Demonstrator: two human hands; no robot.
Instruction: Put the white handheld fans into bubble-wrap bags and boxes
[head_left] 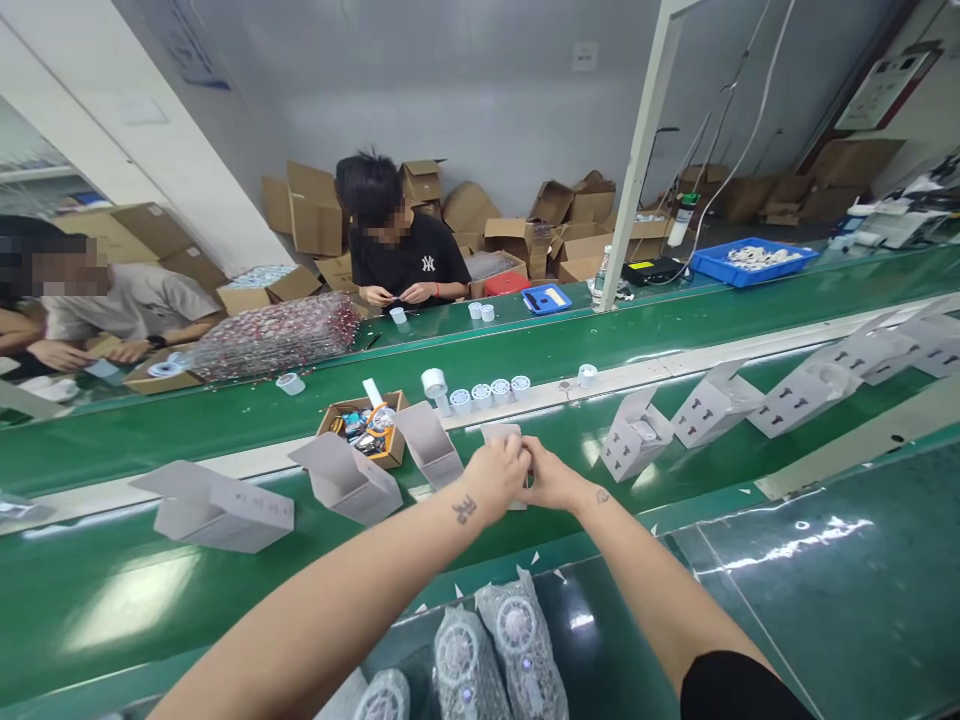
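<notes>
Both hands meet at a white cardboard box [501, 431] on the green belt, hiding most of it. My left hand [495, 475] is closed over the top of the box, with its fingers bent. From the right side, my right hand [553, 476] grips the same box, thumb and fingers curled around its edge. Whatever lies inside the box is hidden by my hands. Just left of them stands another open white box [429, 445] with its flap raised. Beyond my hands, white round caps with slotted faces [480, 396] stand in a row.
More open white boxes [352, 480] line the belt on both sides. A small carton of mixed parts [395, 444] sits behind them. Bubble-wrapped devices [517, 640] lie at the near edge. Across the belt, two people work near a bubble-wrap pile [274, 335] and a blue tray [705, 262].
</notes>
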